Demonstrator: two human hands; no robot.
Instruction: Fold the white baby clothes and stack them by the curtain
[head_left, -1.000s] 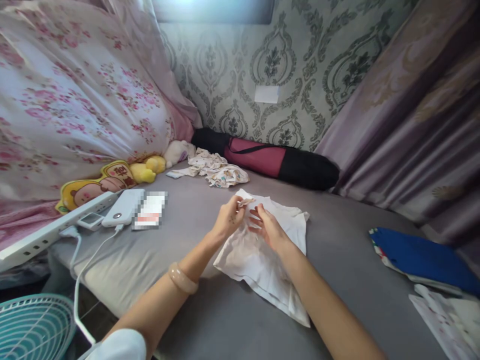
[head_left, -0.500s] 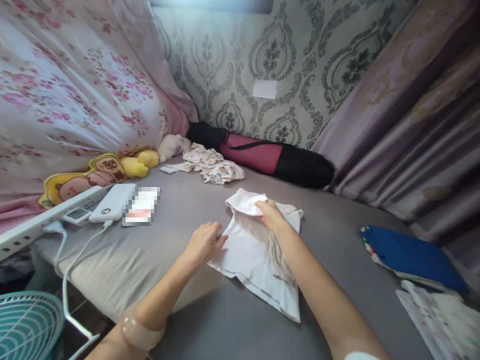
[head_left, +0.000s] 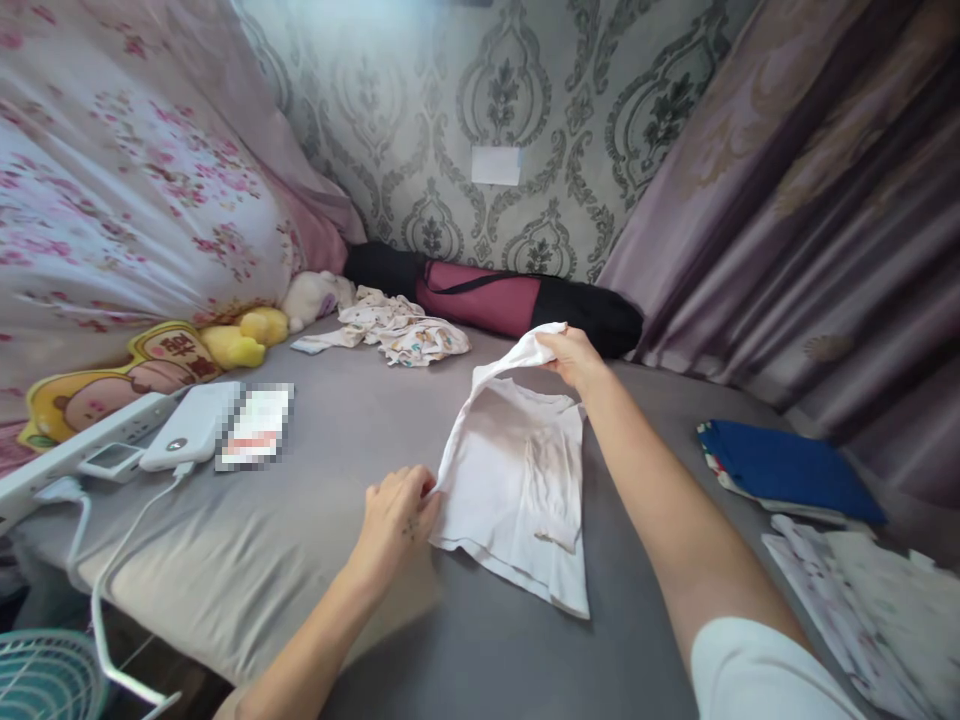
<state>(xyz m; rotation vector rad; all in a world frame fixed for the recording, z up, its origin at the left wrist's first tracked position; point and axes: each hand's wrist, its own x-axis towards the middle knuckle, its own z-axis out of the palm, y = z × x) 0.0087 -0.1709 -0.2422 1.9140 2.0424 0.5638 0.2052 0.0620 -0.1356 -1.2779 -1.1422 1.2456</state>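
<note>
A small white long-sleeved shirt (head_left: 491, 490) lies on the grey bed sheet (head_left: 360, 420), with one sleeve folded in over its body on the right side. My right hand (head_left: 579, 356) pinches a strip of the shirt, apparently the other sleeve, and holds it raised above the far end. At the near left, my left hand (head_left: 397, 515) is closed on the shirt's side edge, thumb and fingers together. Between the two hands the lifted cloth curves up along the left side.
Crumpled printed clothing (head_left: 405, 330) lies beyond the shirt, before a long black and maroon bag (head_left: 480, 300). Folded blue cloth (head_left: 795, 470) and pale folded garments (head_left: 877, 600) sit right. At left are a power bank (head_left: 193, 425), power strip (head_left: 90, 445) and yellow plush (head_left: 105, 390).
My right hand has lifted the cloth up and away from the shirt's body. My left hand has closed on the side edge. The camera view has shifted right.
</note>
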